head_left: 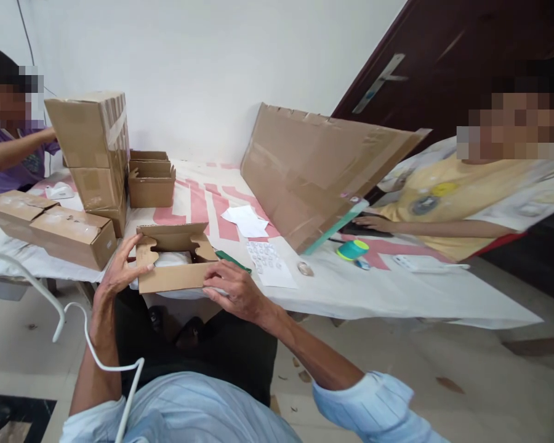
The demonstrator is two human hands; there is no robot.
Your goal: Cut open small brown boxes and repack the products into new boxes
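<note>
A small open cardboard box (173,277) with something white inside sits at the near edge of the white-covered table (397,295). My left hand (120,271) grips its left end, fingers curled over the side flap. My right hand (233,289) holds the box's right front corner, fingers closed on the cardboard. A green pen-like object (233,261) lies just behind my right hand.
Long closed cartons (50,227) and a carton stack (96,147) stand left, open small boxes (151,181) behind. A big cardboard sheet (314,172) leans right. A sticker sheet (270,261), white papers (245,220), a tape roll (352,249). Two people sit at the table's ends.
</note>
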